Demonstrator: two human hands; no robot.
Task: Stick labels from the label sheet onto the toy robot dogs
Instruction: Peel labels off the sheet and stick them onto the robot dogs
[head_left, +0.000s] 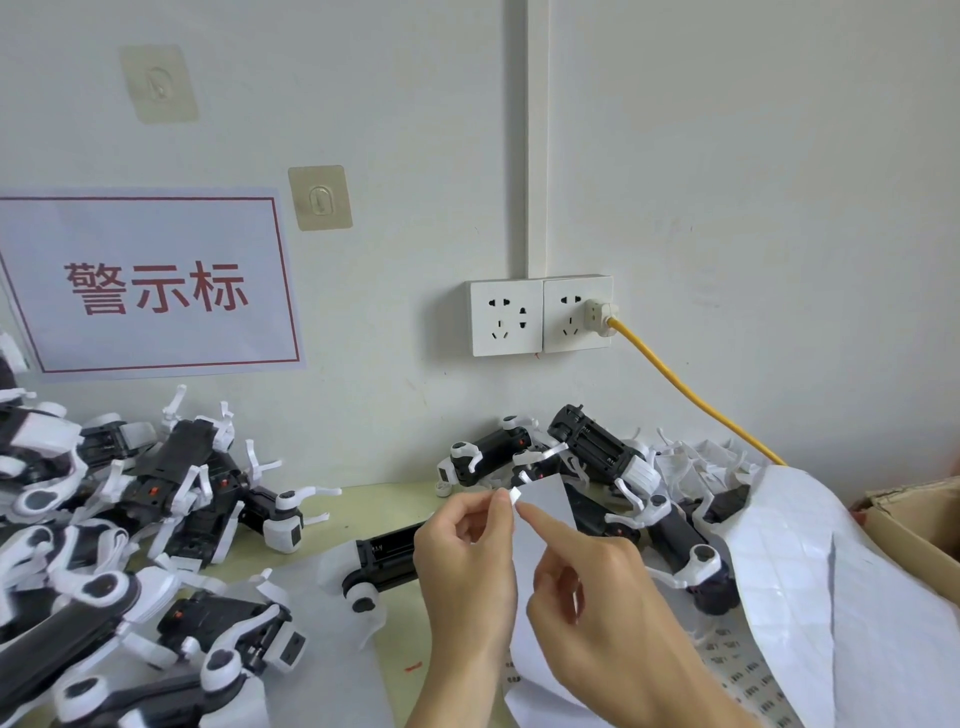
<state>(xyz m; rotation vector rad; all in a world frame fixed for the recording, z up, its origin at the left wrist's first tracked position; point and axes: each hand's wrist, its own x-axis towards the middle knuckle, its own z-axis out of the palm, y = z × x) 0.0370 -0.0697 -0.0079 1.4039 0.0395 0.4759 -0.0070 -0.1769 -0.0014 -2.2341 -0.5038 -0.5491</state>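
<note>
A: Pinched between your left hand's (462, 551) thumb and forefinger is 1 small white rectangular label (515, 495), held up above the table; the other fingers curl loosely. Your right hand (597, 587) has its forefinger stretched out, tip just beside the label's lower edge, the rest folded in and gripping nothing.

B: And the sheet?

A: You have the white paper label sheet (545, 499) standing right behind your fingers, its top corner raised. 1 black-and-white plastic toy robot dog (382, 564) lies on its side just left of your left wrist, its black belly panel facing you.

B: Room to move?

A: Tight. A heap of the same dogs (130, 519) crowds your left, another cluster (597, 457) sits against the wall ahead, and a big peeled white backing sheet (810, 561) drapes on your right beside a brown cardboard box (914, 514). A strip of pale yellow tabletop (384, 499) shows between the piles.
</note>
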